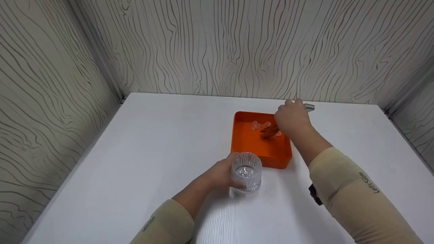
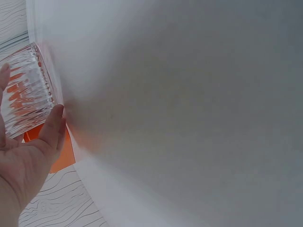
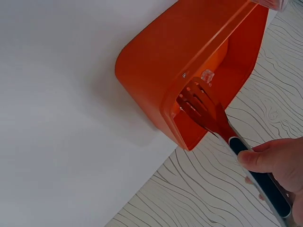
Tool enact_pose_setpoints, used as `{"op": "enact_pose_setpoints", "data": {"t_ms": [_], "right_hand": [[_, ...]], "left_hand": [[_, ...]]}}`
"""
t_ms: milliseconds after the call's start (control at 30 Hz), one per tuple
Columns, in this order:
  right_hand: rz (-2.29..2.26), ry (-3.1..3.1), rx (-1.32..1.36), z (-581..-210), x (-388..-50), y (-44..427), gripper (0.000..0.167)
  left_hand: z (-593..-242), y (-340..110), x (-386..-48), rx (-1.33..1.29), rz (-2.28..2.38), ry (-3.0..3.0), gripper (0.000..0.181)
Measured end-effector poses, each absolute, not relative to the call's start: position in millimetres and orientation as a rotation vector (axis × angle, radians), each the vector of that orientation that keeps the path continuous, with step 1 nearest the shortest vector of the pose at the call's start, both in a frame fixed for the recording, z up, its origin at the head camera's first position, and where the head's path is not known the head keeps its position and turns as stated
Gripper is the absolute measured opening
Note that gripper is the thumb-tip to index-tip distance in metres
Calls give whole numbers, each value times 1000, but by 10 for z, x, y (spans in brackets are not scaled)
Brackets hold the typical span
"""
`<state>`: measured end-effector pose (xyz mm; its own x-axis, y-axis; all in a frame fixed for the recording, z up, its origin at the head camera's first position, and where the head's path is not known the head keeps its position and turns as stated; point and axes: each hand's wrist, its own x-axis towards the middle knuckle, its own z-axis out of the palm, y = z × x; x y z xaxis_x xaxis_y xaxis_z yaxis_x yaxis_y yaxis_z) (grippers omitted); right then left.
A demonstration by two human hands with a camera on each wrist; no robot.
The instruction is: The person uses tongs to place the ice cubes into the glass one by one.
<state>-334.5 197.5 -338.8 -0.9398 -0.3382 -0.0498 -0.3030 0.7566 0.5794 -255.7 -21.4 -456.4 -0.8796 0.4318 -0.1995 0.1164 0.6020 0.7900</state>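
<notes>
My left hand (image 1: 222,173) holds a clear ribbed glass (image 1: 252,183) upright at the near left corner of an orange box (image 1: 278,163). In the left wrist view the fingers lie along the side of the glass (image 2: 28,94), with the fingertips close to the table. With my right hand (image 1: 292,117) I grip tongs (image 3: 262,182) by their dark-and-metal handle. The slotted orange heads of the tongs dip inside the box, among several clear ice-like pieces (image 1: 256,125). Whether the tongs pinch a piece cannot be made out. Something clear shows in the bottom of the glass.
The box stands on a white table (image 1: 162,135), right of its middle. Wood-patterned panels (image 1: 210,51) rise behind the table and at both sides. My right forearm (image 1: 352,189) reaches across the table's right part.
</notes>
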Motion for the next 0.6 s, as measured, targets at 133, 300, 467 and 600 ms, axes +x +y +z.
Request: {"op": "enact_pose_setpoints", "data": {"t_ms": [133, 300, 467, 600], "right_hand": [[-904, -2909, 526, -3372, -3341, 1983, 14], [-946, -2869, 513, -3357, -3350, 2031, 11], [-1028, -2823, 499, -3346, -3352, 2074, 7], [-1051, -2829, 490, -3350, -3353, 2089, 8]], "left_hand": [[-4557, -230, -2559, 452, 1198, 2446, 86], [-4564, -233, -2565, 440, 1199, 2440, 86], [-4557, -225, -2558, 443, 1211, 2435, 86], [-4546, -215, -2544, 445, 1205, 2442, 86]]}}
